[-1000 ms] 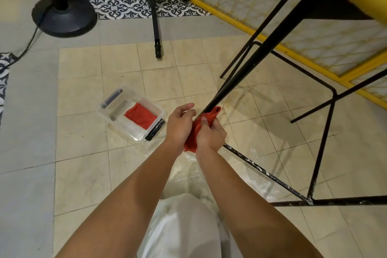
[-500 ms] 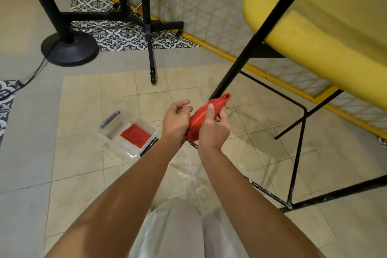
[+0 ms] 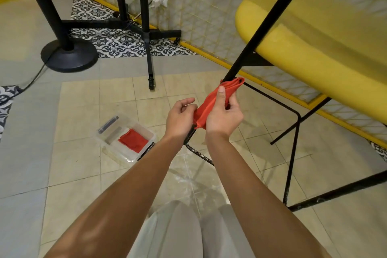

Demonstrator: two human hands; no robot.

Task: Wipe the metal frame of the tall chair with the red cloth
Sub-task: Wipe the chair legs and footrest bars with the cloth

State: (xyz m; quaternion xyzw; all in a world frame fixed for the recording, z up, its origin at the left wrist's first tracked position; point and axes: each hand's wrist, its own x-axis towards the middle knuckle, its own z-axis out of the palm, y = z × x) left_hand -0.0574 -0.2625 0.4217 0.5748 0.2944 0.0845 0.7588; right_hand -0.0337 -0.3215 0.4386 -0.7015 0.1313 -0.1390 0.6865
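Here, the right hand point(image 3: 223, 115) has its grip closed round the red cloth point(image 3: 211, 100), thumb laid along the fabric and fingers curled behind. It wraps the cloth about the slanted black leg point(image 3: 262, 27) of the tall chair's metal frame, below the yellow seat point(image 3: 303, 48). The left hand point(image 3: 181, 117) sits curled against the cloth's lower end; whether its grip holds cloth or leg, I cannot tell. On the tiled floor point(image 3: 79, 111) nearby, a clear plastic box point(image 3: 117, 152) holds a second cloth point(image 3: 133, 140), also red.

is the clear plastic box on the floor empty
No, a folded red cloth lies inside the clear plastic box on the floor.
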